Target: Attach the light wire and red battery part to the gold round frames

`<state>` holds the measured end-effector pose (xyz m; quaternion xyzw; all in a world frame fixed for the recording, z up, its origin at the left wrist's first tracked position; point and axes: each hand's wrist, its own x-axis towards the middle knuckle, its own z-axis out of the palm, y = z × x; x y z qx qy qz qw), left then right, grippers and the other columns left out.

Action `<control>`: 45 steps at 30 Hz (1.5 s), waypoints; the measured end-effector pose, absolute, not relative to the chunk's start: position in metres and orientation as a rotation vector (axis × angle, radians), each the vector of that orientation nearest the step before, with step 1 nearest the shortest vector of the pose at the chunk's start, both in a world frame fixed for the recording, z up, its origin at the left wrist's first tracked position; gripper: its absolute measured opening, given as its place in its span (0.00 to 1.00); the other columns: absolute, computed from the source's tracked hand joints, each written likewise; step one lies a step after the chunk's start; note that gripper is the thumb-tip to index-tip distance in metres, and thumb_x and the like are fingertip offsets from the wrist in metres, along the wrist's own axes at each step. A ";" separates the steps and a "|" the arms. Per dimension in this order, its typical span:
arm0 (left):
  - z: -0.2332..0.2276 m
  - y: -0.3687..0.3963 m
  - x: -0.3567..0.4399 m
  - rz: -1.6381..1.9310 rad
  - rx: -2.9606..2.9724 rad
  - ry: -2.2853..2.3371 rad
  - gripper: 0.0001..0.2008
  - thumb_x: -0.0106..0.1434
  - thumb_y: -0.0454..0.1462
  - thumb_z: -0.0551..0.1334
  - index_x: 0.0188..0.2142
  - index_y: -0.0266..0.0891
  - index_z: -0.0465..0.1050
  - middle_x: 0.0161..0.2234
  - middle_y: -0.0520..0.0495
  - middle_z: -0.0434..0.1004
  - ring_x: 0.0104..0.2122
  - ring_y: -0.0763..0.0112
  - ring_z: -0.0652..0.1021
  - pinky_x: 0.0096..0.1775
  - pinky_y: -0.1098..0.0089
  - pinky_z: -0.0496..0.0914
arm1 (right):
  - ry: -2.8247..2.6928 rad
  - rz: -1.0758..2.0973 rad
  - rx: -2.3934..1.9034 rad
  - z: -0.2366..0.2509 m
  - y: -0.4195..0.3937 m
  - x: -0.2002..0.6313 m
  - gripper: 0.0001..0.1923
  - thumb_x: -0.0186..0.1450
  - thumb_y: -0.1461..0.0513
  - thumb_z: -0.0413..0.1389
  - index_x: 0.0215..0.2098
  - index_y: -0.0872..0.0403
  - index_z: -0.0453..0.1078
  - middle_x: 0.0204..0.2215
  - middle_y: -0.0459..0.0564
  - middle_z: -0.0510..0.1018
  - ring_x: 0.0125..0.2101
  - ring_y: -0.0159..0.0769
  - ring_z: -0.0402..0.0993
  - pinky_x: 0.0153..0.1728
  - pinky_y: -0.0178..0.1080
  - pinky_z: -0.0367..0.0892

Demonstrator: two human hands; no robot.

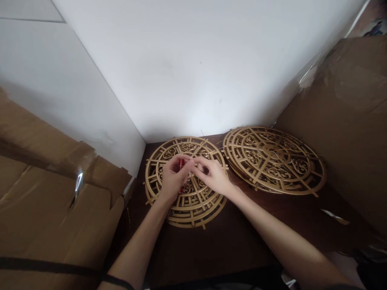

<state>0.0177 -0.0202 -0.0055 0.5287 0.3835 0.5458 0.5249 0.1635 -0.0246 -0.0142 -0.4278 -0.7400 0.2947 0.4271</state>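
Both my hands meet over the left stack of round gold openwork panels (198, 211), with the fingertips close together or touching. My left hand (173, 177) is closed around a slim red object (181, 163), mostly hidden by the palm and fingers, so its kind cannot be made out. Thumb and forefinger of my right hand (213, 174) are pinched beside the left fingertips; whatever lies between them is too small or hidden to name. The panels beneath have scrollwork and ring bars, and they lie flat on a dark brown table (208, 253).
A second stack of similar gold panels (273, 153) lies to the right, with thin wires or threads on top. Cardboard (54, 209) rises on the left, and another cardboard sheet (341, 112) on the right. A white wall (193, 72) stands behind. A small shiny strip (335, 216) lies at right.
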 end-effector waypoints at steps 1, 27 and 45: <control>-0.006 -0.019 0.017 1.323 1.205 0.905 0.08 0.55 0.39 0.66 0.33 0.38 0.72 0.18 0.58 0.61 0.12 0.86 0.55 0.14 0.80 0.50 | -1.819 0.758 -1.044 -0.014 -0.025 0.164 0.11 0.65 0.60 0.52 0.43 0.53 0.71 0.17 0.38 0.58 0.19 0.27 0.55 0.23 0.31 0.53; -0.003 -0.019 0.019 1.354 1.230 0.943 0.08 0.53 0.38 0.67 0.31 0.36 0.73 0.21 0.54 0.69 0.13 0.86 0.58 0.12 0.80 0.52 | -1.691 0.415 -1.044 -0.014 -0.026 0.165 0.09 0.66 0.60 0.52 0.36 0.51 0.74 0.32 0.48 0.77 0.36 0.37 0.69 0.41 0.40 0.62; 0.014 -0.011 -0.006 1.198 0.263 0.267 0.07 0.57 0.27 0.54 0.35 0.35 0.68 0.28 0.49 0.73 0.18 0.84 0.62 0.11 0.85 0.49 | -1.146 0.892 -0.999 -0.020 -0.015 0.167 0.09 0.59 0.57 0.59 0.30 0.55 0.73 0.21 0.43 0.71 0.23 0.28 0.63 0.27 0.34 0.61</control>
